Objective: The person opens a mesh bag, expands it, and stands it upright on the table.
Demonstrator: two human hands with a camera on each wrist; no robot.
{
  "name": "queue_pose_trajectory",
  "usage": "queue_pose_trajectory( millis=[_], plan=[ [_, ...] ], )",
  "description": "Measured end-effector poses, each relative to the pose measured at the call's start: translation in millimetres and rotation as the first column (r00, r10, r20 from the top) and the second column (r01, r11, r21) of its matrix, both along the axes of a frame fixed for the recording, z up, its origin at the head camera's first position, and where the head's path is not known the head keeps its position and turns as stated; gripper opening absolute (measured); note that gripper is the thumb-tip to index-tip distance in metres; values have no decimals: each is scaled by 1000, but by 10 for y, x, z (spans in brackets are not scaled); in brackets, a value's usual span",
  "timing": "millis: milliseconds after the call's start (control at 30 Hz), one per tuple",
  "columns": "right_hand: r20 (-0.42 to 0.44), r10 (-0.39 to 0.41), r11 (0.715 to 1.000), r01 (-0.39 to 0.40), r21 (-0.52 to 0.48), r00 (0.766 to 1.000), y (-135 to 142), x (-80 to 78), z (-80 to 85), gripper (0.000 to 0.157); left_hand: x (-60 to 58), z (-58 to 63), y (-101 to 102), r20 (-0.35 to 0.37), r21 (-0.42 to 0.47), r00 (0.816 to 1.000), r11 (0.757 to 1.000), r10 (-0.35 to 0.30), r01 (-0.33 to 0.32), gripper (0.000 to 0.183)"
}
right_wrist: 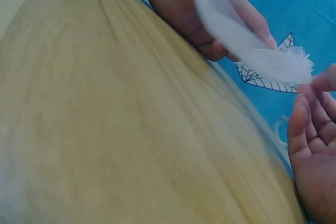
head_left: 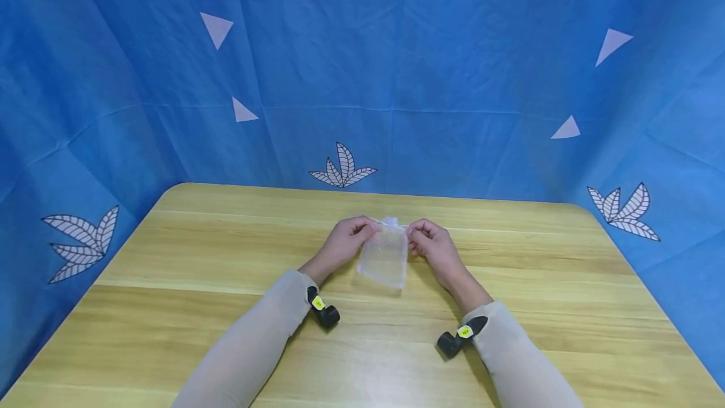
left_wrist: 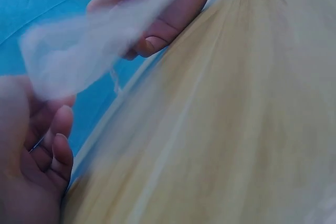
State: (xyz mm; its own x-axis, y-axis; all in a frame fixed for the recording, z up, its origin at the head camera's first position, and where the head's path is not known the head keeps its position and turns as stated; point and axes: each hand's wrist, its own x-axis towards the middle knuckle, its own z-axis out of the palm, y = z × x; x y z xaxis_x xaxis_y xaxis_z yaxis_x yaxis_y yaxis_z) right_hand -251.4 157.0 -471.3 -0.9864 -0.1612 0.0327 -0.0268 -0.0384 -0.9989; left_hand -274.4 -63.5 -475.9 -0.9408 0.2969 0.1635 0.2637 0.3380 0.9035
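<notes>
A small sheer white drawstring pouch (head_left: 385, 260) hangs above the table between the two hands, its gathered top edge uppermost. My left hand (head_left: 350, 239) pinches its upper left corner between thumb and fingers. At the upper right corner, my right hand (head_left: 435, 245) pinches the pouch the same way. In the left wrist view the pouch (left_wrist: 79, 56) is blurred, and a thin cord dangles below it. Ruffled fabric shows at one end of the pouch (right_wrist: 278, 66) in the right wrist view, close to the right fingertips. Nothing can be made out inside it.
A light wooden table (head_left: 226, 244) with rounded far corners lies under both hands. Behind it hangs a blue curtain (head_left: 453, 80) printed with white leaves and triangles. Black wrist cameras (head_left: 327, 316) sit on both beige sleeves (head_left: 249, 345).
</notes>
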Motion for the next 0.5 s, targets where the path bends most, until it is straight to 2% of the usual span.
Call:
queue_pose_trajectory(
  millis=[167,500],
  plan=[
    [-17,42,997,-41,64,999,9,-2,-20,16,3,-13,1,-5,-30,1000,1000,-10,10,18],
    [-37,78,985,-71,155,996,3,-1,-14,19,2,-11,0,-18,-30,999,999,-36,36,16]
  ],
)
